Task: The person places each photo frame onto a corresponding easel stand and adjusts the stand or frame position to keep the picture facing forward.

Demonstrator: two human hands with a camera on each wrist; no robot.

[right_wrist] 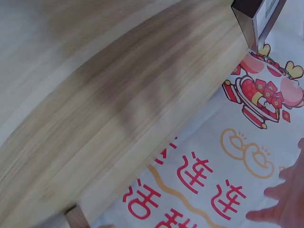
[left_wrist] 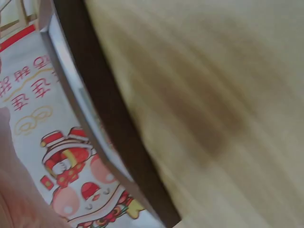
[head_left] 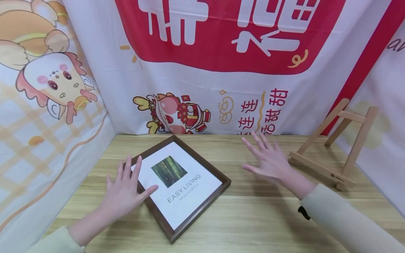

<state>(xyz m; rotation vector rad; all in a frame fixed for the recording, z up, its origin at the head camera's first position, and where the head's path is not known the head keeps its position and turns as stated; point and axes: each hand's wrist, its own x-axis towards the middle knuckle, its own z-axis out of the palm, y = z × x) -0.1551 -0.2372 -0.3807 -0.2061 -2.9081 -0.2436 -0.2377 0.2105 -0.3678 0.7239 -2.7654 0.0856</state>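
A dark brown picture frame [head_left: 202,214] lies flat and slanted on the wooden table, its white insert printed with a green bamboo picture and "EASY LIVING". Over its left edge hovers my left hand [head_left: 121,193], fingers spread and holding nothing; whether the fingertips touch the frame I cannot tell. My right hand [head_left: 270,161] is spread in the air above the table, between the frame and a small wooden easel [head_left: 357,147]. In the left wrist view the side of the picture frame [left_wrist: 109,99] runs close by, with part of the left hand [left_wrist: 19,185] at the edge. Fingers of the right hand [right_wrist: 285,194] show in the right wrist view.
The easel stands upright at the table's right. A white cloth with red print [head_left: 221,70] hangs along the table's back edge. Printed cloths also hang at the left [head_left: 57,140] and right [head_left: 383,116]. Wood-grain table [head_left: 253,225] surface extends in front of the picture frame.
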